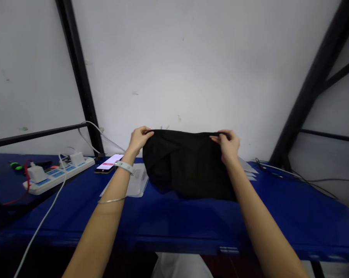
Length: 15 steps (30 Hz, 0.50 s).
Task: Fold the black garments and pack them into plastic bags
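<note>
Left hand (139, 139): thumb and fingers pinched together on the upper left corner of a black cloth (197, 166). Right hand (229, 146): same kind of pinch at the upper right corner, thumb on the near side, a little cloth bunched at the fingers. Top edge runs nearly straight between the two grips, with a slight sag; the body hangs below in loose folds, in front of the person, over the blue tabletop (191, 220). Whether the lower edge touches the tabletop cannot be told. Left wrist carries a pale wristband (124, 166); a thin bangle (112, 200) sits farther up the forearm. Stacked papers (138, 181) lie just beside the cloth on the left, more sheets (249, 170) partly behind the right wrist. Farther left, a smartphone (109, 163) with lit screen, then a white power strip (67, 174) holding white plug adapters (37, 173). Dark cables (310, 184) trail at right. Behind: pale wall (186, 69) and black metal posts (78, 65).
</note>
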Each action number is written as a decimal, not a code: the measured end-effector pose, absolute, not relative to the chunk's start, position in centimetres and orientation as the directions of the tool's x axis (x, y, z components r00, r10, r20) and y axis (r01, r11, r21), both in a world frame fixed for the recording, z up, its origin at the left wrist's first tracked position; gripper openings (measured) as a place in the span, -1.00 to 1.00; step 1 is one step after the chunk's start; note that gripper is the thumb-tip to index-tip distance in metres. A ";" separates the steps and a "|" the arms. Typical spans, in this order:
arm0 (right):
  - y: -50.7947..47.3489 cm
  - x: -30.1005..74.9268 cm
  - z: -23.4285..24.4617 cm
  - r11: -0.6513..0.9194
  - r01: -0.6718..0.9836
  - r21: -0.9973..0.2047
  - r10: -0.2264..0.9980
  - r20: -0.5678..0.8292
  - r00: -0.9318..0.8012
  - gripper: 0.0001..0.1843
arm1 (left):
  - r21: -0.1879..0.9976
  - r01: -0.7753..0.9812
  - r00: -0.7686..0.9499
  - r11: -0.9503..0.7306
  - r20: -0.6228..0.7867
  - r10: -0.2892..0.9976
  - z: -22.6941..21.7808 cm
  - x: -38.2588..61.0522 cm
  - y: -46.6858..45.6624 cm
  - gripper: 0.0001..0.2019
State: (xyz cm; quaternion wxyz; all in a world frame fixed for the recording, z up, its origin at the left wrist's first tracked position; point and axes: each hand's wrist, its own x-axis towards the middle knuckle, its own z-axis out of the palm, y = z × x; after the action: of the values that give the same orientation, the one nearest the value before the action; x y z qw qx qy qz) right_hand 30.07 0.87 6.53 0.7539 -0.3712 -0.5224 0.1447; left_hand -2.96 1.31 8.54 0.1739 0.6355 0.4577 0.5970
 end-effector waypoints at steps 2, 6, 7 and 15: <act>2.4 30.5 4.8 0.524 0.319 -0.790 0.713 0.611 0.344 -0.61 | 0.743 0.525 -0.151 -0.415 0.561 0.814 6.8 -2.4 3.4 -0.74; 2.3 33.4 2.1 0.247 0.794 -0.556 0.722 0.652 0.231 -0.34 | 0.562 0.772 -0.050 -0.298 0.521 0.852 3.1 -1.7 4.5 -0.65; 1.9 34.4 1.5 0.169 0.872 -0.459 0.716 0.665 0.212 -0.34 | 0.522 0.792 0.014 -0.317 0.504 0.863 2.3 -1.6 4.3 -0.66; 0.8 39.1 -2.5 -0.297 0.929 -0.222 0.856 0.368 0.362 -0.42 | 0.406 0.751 0.521 -0.520 0.118 0.845 -1.9 -0.1 3.1 -0.72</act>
State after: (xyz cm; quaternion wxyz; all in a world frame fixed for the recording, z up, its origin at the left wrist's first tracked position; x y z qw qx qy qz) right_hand 39.09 0.81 -2.47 0.2013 -0.8003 -0.5575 -0.0900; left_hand -0.08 3.11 -1.85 0.1539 0.8585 0.4649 0.1523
